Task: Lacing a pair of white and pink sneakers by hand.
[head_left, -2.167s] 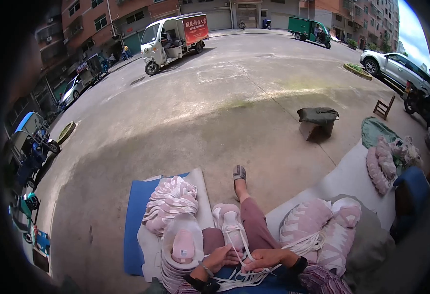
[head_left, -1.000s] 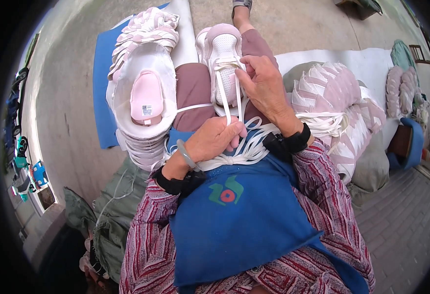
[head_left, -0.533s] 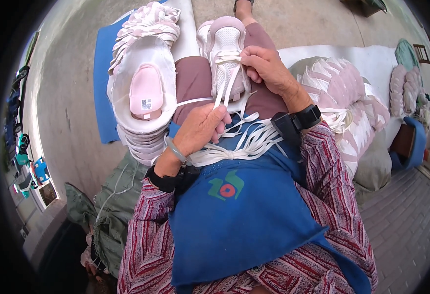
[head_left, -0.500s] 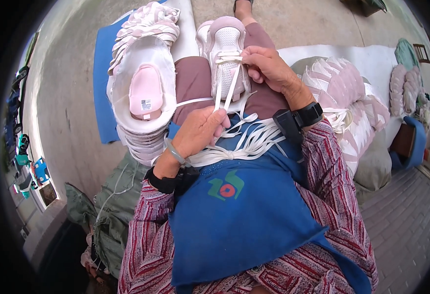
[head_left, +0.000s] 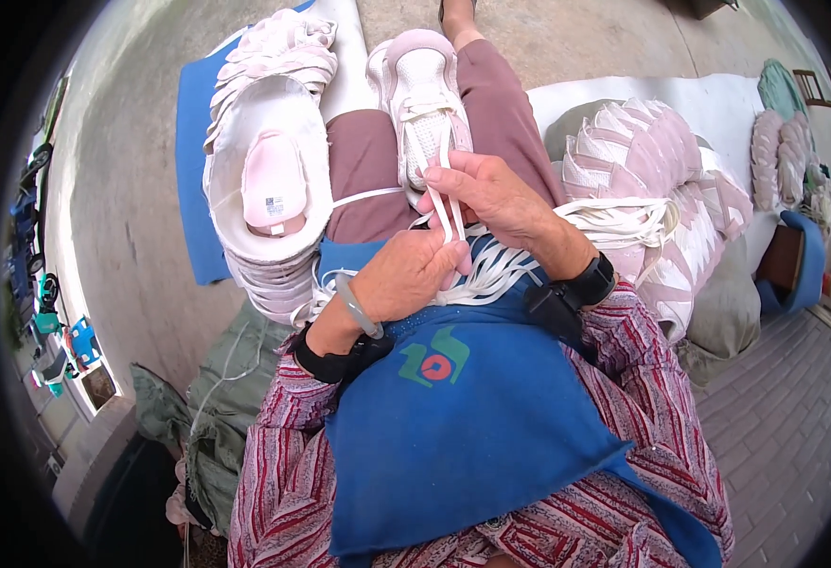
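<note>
Right hand (head_left: 491,194) pinches a white lace (head_left: 449,213) at the pink-white shoe (head_left: 423,104) on the lap; left hand (head_left: 406,275) grips the lace bundle (head_left: 496,270). Shoe stack (head_left: 269,189) just left.

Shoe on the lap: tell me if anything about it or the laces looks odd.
Nothing stands out. The shoe lies on the thigh, both hands pinch its white lace, and spare laces lie loose across the apron.

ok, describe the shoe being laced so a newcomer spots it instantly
Start at the blue apron and go up to the two hands. The pale pink shoe lies alone on the right thigh, laces pinched by the right hand; neighbouring shoes sit in nested stacks.
</note>
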{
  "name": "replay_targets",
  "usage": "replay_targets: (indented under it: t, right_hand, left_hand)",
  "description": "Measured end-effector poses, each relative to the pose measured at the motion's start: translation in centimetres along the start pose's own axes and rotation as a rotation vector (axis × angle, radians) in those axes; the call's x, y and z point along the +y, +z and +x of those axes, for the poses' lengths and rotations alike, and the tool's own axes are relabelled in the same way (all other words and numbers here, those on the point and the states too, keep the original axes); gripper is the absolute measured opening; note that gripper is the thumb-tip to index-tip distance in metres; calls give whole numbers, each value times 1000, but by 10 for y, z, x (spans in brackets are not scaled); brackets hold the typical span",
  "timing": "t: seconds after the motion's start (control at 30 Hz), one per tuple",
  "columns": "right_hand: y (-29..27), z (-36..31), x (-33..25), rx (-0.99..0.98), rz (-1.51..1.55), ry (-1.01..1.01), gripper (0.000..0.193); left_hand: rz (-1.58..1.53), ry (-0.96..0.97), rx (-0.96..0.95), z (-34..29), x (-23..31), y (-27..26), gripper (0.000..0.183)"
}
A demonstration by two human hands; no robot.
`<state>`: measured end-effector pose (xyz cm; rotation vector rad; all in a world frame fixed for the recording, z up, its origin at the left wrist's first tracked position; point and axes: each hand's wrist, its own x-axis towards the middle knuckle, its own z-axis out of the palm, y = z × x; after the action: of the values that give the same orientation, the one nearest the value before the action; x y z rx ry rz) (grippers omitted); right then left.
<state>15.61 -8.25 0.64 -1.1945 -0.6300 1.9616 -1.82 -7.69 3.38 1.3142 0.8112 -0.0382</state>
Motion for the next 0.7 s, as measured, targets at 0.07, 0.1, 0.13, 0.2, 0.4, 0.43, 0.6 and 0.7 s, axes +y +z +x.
replay_targets:
  t: [0.07,0.1,0.13,0.2,0.4,0.43,0.6,0.7]
  right_hand:
    - [2,11,12,17,60,-60,30]
    - [1,15,16,32,118,-115,28]
    - [-6,14,17,33,122,-123,28]
    - [-10,7,9,105,-151,-151,25]
    - [-7,8,11,81,-146,-152,20]
    - [-7,10,10,74,-173,-150,19]
    - [-8,11,11,85,-164,-143,24]
    - [-8,11,8,84,-187,-146,22]
  left_hand:
    - [101,35,-14,8,-1,1,36]
    - [110,36,-16,9,0,-4,36]
    - [161,67,39,8,0,-12,36]
    - [52,106,302,13,2,-24,32]
    - [543,313,837,63,8,-51,19]
    - [615,341,859,67,6,-53,19]
    - [831,499,912,80,-4,-61,14]
    - [797,492,909,79,-3,-61,10]
